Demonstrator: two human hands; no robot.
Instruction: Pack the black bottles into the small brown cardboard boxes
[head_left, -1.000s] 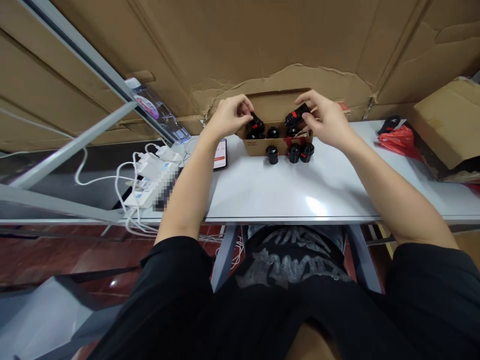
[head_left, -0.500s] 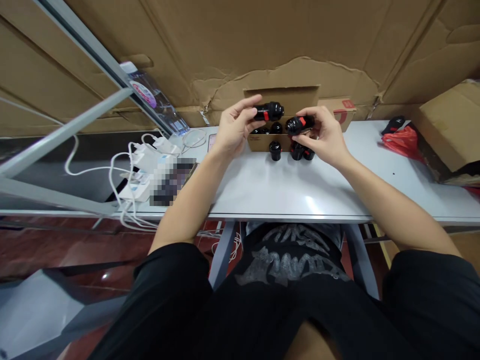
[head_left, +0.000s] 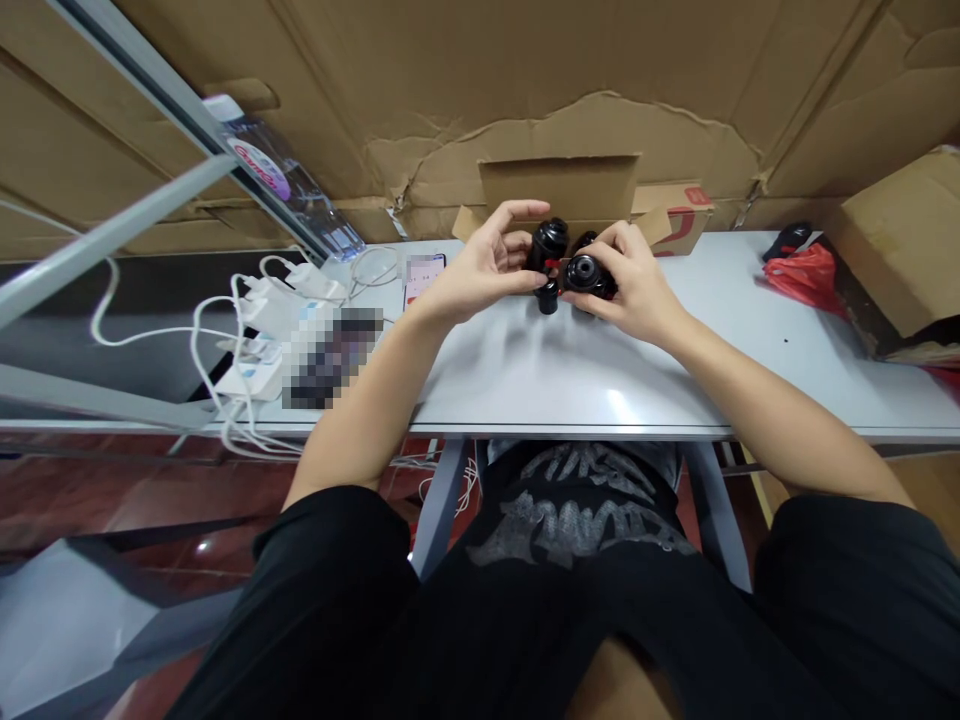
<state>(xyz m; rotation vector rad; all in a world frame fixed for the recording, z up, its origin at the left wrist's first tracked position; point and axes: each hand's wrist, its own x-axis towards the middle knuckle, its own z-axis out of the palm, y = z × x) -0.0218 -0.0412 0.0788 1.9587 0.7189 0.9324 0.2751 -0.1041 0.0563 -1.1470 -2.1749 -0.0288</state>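
Observation:
My left hand (head_left: 491, 265) is curled round a glossy black cylindrical part (head_left: 550, 238) with a red band, which it holds nearly upright. My right hand (head_left: 634, 285) grips a similar black part (head_left: 583, 272), its round, stepped end turned towards me. The two parts are close together. Just below my left thumb a smaller black piece (head_left: 548, 298) stands on the white table. Behind the hands is an open cardboard box (head_left: 559, 185); its front and contents are mostly hidden. Another black part (head_left: 585, 240) shows between the hands.
A phone (head_left: 424, 278) lies left of the box, near white chargers and cables (head_left: 262, 310). A water bottle (head_left: 289, 185) leans at the back left. On the right are a red plastic bag (head_left: 802, 275) and a larger cardboard box (head_left: 904, 245). A metal frame (head_left: 150, 220) crosses the left side.
My left hand has turned its black part from lying sideways to nearly upright. My right hand has moved slightly lower, turning its part's end towards me. The view has shifted a little.

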